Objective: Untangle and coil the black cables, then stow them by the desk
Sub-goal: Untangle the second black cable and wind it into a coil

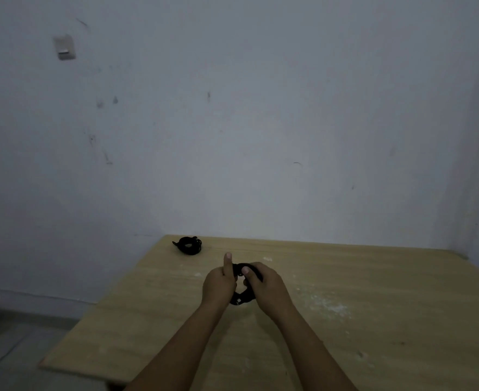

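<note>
A black cable coil (243, 296) hangs between both hands just above the wooden desk (345, 320). My left hand (218, 286) grips its left side, with one finger pointing straight up. My right hand (266, 289) curls over the coil's top and right side, thumb tip pressed on the cable. Much of the coil is hidden behind the fingers. A second black cable bundle (188, 245) lies coiled at the desk's far left corner, apart from both hands.
The desk stands against a pale wall (260, 122), with its left edge open to the grey floor (21, 348). White dusty smears (325, 304) mark the desktop right of my hands. A switch plate (64, 47) is high on the wall.
</note>
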